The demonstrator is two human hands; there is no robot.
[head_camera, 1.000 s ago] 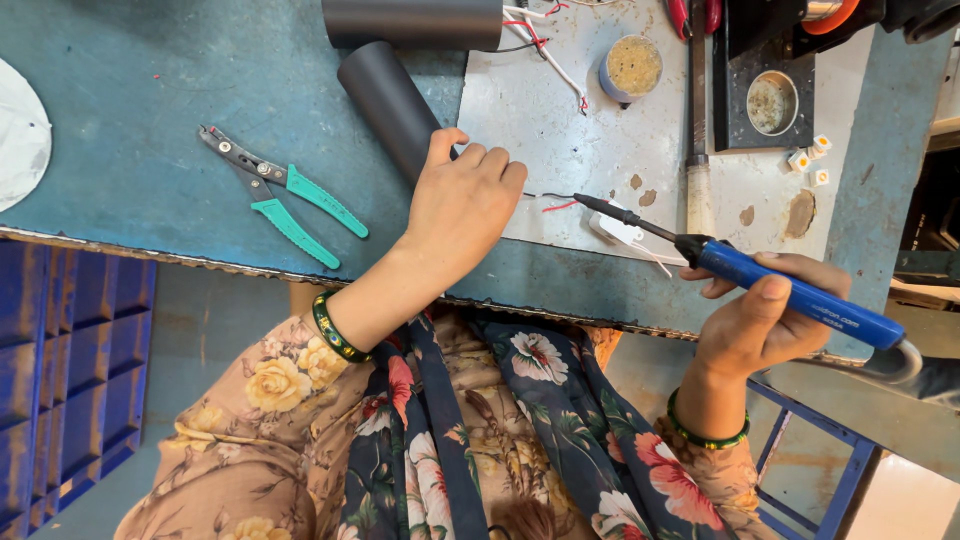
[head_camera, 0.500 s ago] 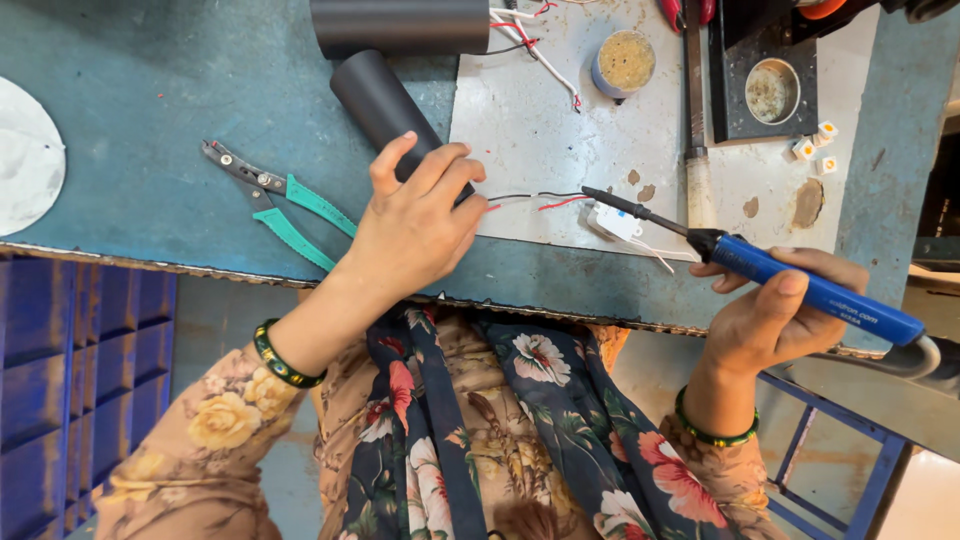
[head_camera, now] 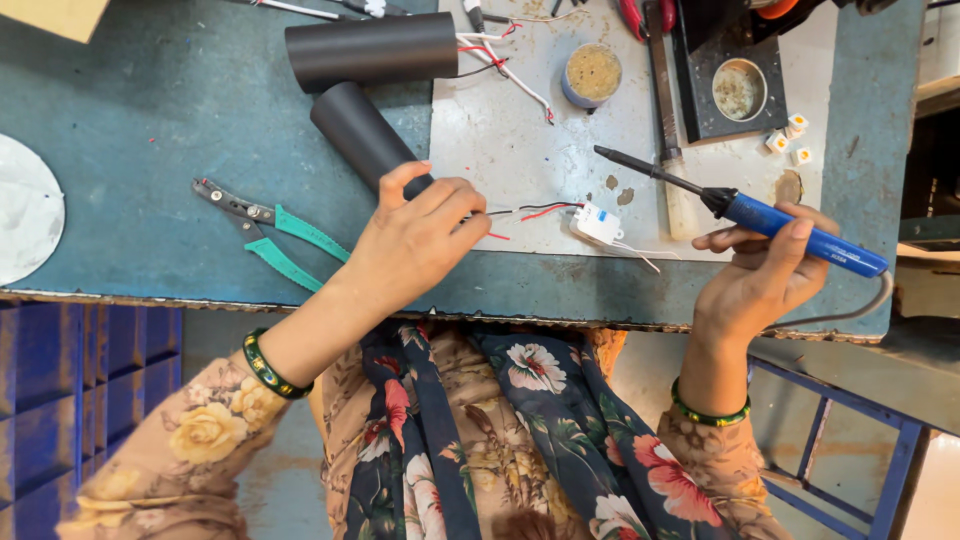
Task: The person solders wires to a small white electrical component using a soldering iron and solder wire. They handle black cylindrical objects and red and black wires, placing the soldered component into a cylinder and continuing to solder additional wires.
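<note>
Soldering iron (head_camera: 760, 212) with the blue handle sits in the person's right hand (head_camera: 762, 275), fingers wrapped tight around the grip. Its dark tip points left and away, hovering over the pale grey mat (head_camera: 520, 160), clear of the wires. A grey cord runs off the handle's right end.

Over to the left, the left hand (head_camera: 415, 245) is curled around the near end of a black tube (head_camera: 365, 135) that lies at an angle on the bench, fingers closed on it. Red and black wires (head_camera: 530, 210) come out from under those fingers and run right to a small white connector block (head_camera: 598, 224), which rests on the mat just near of the iron's tip.

A 2nd black tube (head_camera: 372, 48) lies farther back, crossways, with red and white wires trailing out of its right end. Green-handled pliers (head_camera: 275, 235) lie on the teal bench top (head_camera: 150, 120) left of the left hand, handles spread apart. Far side of the mat has a round tin (head_camera: 592, 72) of yellowish stuff, and to its right a dark tray with a round dish (head_camera: 739, 90). 3 tiny white and orange bits (head_camera: 788, 138) sit near that tray. Both wrists wear green bangles.
</note>
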